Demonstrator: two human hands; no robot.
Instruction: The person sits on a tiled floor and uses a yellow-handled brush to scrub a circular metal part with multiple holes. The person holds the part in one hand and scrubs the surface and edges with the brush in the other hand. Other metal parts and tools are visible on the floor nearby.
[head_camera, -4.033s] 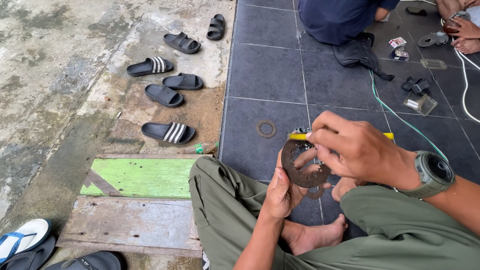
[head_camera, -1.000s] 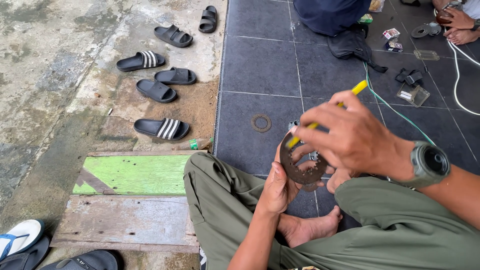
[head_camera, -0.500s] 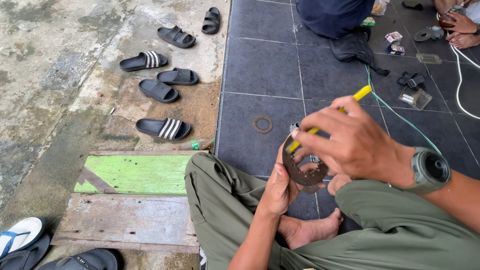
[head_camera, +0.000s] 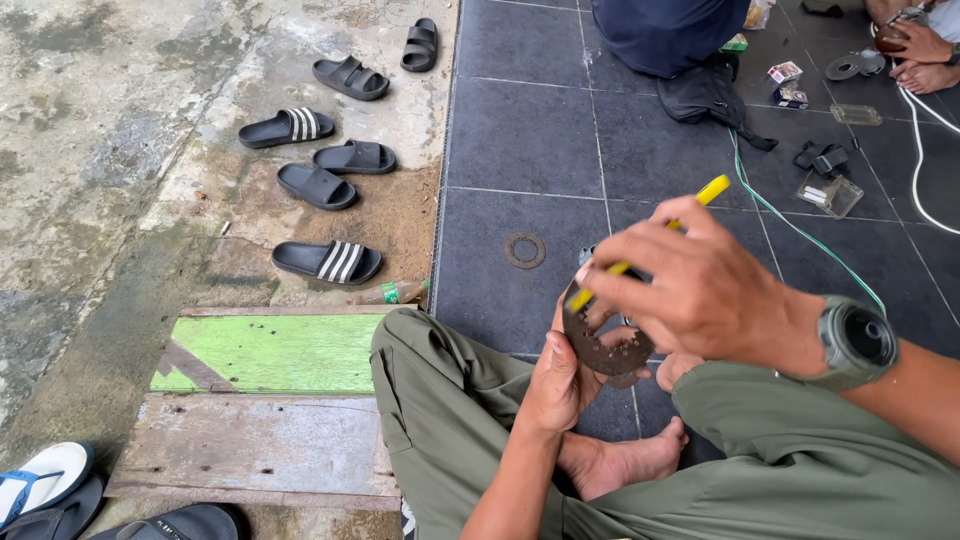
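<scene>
I sit cross-legged on dark floor tiles. My left hand (head_camera: 555, 375) grips a rusty round metal disc with small holes (head_camera: 600, 350) from below, holding it upright over my lap. My right hand (head_camera: 700, 290), with a dark watch at the wrist, holds a yellow-handled tool (head_camera: 690, 205) slanted down, its tip at the disc's upper left edge. The middle of the disc is hidden behind my right fingers.
A thin metal ring (head_camera: 525, 250) lies on the tile ahead. Several black sandals (head_camera: 330, 262) sit on the concrete to the left, beside a green wooden board (head_camera: 270, 352). Another person (head_camera: 665, 30) sits at the top, with a green cable (head_camera: 770, 205) and small parts nearby.
My right hand has tilted the yellow tool from lying flat across the disc to slanting upward to the right. The disc stays in my left hand.
</scene>
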